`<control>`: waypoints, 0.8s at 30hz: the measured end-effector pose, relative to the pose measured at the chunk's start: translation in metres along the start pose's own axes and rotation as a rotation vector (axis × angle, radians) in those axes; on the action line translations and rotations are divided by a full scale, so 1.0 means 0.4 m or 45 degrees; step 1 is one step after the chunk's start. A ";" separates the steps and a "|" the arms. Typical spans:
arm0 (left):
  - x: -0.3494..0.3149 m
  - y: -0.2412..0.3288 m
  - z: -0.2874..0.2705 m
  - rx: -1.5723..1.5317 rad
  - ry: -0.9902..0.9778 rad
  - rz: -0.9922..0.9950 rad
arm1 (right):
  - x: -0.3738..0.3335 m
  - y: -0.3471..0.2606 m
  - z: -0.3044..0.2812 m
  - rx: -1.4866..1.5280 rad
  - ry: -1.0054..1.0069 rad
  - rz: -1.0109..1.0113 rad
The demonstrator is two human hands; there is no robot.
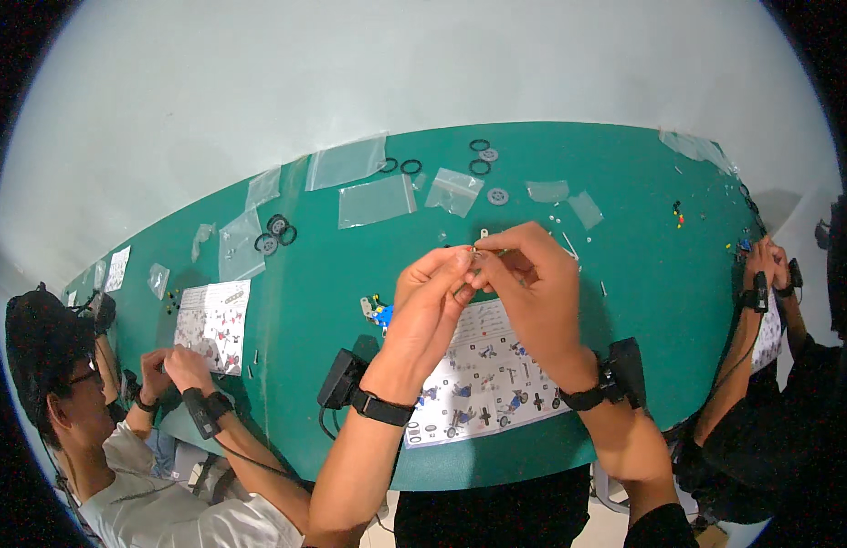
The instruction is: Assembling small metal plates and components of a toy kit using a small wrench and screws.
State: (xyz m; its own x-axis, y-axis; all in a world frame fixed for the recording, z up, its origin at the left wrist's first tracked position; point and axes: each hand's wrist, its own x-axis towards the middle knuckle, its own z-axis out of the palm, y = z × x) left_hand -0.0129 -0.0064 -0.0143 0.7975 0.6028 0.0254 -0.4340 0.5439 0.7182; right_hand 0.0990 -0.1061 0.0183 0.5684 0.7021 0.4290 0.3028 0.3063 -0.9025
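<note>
My left hand (432, 285) and my right hand (538, 279) meet above the middle of the table, both pinched closed at the fingertips. Between them is a tiny part, mostly covered by the fingers, so its kind cannot be told. A small pale piece with a hole (484, 234) shows just beyond the fingertips; whether it is held or lies on the table is unclear. Under my wrists lies a printed instruction sheet (469, 416) with pictures of small vehicles. Left of my left wrist sits a small blue assembly (380, 316) with yellow and pale grey bits, partly hidden.
Beyond my hands lie clear plastic bags (376, 201), black rubber rings (479, 167) and a grey wheel (498, 196). A thin metal rod (569, 245) and small loose parts lie to the right. Co-workers' hands (188, 370) are busy at left and right of the green table (314, 365).
</note>
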 end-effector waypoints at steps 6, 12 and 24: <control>-0.001 0.011 0.003 0.144 0.086 0.075 | 0.015 -0.010 -0.031 -0.018 -0.109 -0.019; -0.009 0.019 0.007 0.143 0.063 0.083 | 0.010 -0.014 -0.037 -0.479 -0.040 -0.470; -0.008 0.017 0.009 0.217 0.014 0.281 | -0.011 -0.034 -0.004 0.015 0.016 0.011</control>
State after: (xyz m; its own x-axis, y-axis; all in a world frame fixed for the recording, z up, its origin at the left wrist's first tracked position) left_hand -0.0168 -0.0067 -0.0068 0.6862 0.7029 0.1874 -0.5194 0.2930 0.8027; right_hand 0.0935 -0.1144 0.0289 0.5806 0.6965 0.4216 0.2888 0.3080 -0.9065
